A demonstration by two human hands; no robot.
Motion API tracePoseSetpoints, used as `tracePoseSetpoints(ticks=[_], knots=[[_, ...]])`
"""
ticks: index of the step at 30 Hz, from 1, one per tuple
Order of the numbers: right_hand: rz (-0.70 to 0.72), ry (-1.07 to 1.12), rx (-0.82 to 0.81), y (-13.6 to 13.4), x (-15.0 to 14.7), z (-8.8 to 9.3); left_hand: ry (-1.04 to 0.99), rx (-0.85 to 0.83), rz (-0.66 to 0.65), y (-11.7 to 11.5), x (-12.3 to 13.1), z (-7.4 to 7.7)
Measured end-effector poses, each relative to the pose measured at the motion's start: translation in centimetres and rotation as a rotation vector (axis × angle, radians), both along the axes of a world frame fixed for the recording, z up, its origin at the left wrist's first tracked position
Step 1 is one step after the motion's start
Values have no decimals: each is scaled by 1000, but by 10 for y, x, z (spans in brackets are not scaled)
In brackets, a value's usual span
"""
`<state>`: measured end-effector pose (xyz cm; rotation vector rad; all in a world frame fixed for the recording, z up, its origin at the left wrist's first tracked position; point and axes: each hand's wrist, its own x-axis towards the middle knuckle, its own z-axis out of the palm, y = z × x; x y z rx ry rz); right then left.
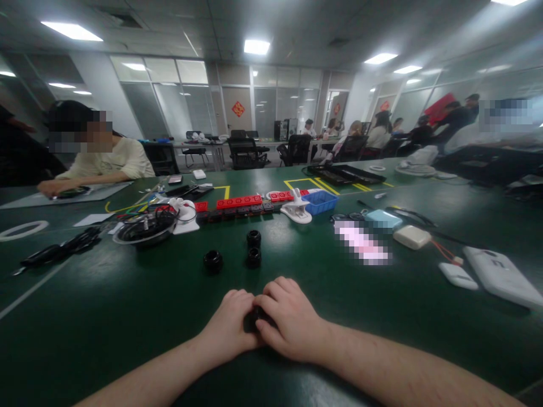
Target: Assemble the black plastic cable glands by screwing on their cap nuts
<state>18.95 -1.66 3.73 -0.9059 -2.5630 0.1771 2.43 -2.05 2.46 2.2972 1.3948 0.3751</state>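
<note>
My left hand and my right hand rest together on the green table near its front edge. The fingers of both are curled around a small dark object between them, mostly hidden. Beyond my hands lie three small black ring-shaped parts: one to the left and two close together, one behind the other.
A bowl of cables, red blocks, a white clip and a blue basket sit mid-table. White devices lie at right. A person works at far left; others sit in the background.
</note>
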Motion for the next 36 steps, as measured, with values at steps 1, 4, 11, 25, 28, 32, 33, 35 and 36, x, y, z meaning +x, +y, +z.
tracePoseSetpoints(ticks=[1,4,11,25,28,32,33,35,36], knots=[[-2,7,-6,0,0,0,-3,1,1,0,0,-1],[8,33,-33,0,1,1,-24,18,7,1,-2,-5],[63,154,-38,2,1,0,-50,58,14,3,-4,-11],[210,68,133,-6,-11,-5,-51,84,-13,5,-4,-14],[234,50,152,-9,-11,-7,-57,85,-1,4,-5,-12],[244,38,133,-9,-8,-9,-57,62,57,4,-5,-8],[243,41,130,-9,-8,-9,-57,60,68,4,-5,-8],[236,49,128,-9,-6,-10,-53,67,86,4,-5,-9],[231,52,129,-9,-6,-10,-50,73,93,5,-5,-10]])
